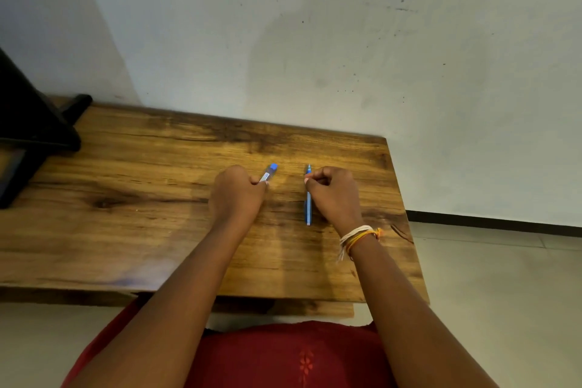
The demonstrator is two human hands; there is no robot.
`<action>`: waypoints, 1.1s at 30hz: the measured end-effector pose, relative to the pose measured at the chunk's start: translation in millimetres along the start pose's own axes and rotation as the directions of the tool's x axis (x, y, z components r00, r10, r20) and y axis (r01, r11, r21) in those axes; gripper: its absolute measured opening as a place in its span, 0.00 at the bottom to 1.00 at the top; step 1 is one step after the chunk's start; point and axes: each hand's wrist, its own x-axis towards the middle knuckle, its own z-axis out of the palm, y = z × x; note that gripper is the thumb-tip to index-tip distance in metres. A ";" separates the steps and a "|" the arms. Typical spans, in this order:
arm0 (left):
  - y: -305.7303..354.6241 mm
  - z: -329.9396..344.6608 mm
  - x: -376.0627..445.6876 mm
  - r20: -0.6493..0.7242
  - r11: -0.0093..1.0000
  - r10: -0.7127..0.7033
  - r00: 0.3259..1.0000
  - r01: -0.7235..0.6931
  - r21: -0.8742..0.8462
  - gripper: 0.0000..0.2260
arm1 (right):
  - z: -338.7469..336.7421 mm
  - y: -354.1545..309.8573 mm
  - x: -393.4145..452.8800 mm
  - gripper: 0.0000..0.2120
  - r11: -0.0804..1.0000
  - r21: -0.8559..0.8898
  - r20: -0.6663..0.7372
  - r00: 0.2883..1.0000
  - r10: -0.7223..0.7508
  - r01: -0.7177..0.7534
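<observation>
Head view shows the left hand (237,190) curled into a fist low on the bench (126,230), its fingers (256,180) pinching a short clear cap (270,172) whose blue end pokes out away from the person; the right hand (333,190), near it, has its fingers (315,181) curled and pinching a slim blue pen (308,208) close to its far end, the rest of the pen lying along the bench toward the person. Cap and pen are near each other but apart, mid-bench.

Risks, as I judge them: if the two are to be joined, the cap's mouth is buried in the left fist, so it would need re-gripping and could slip and roll; the pen is held close to its tip, so ink may mark the fingers; a skewed push could jam the cap.

Hard to tell: whether the clear piece is truly this pen's cap; the pen's tip is too small to read; most fingertips are tucked under the knuckles; a dark object (28,135) at the left is cut off by the frame edge.
</observation>
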 end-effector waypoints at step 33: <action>36.6 18.4 -29.0 0.558 0.101 -0.073 0.827 0.563 -0.820 0.10 | -12.1 -7.6 -1.0 0.11 0.585 0.718 0.298 0.926 0.232 -0.377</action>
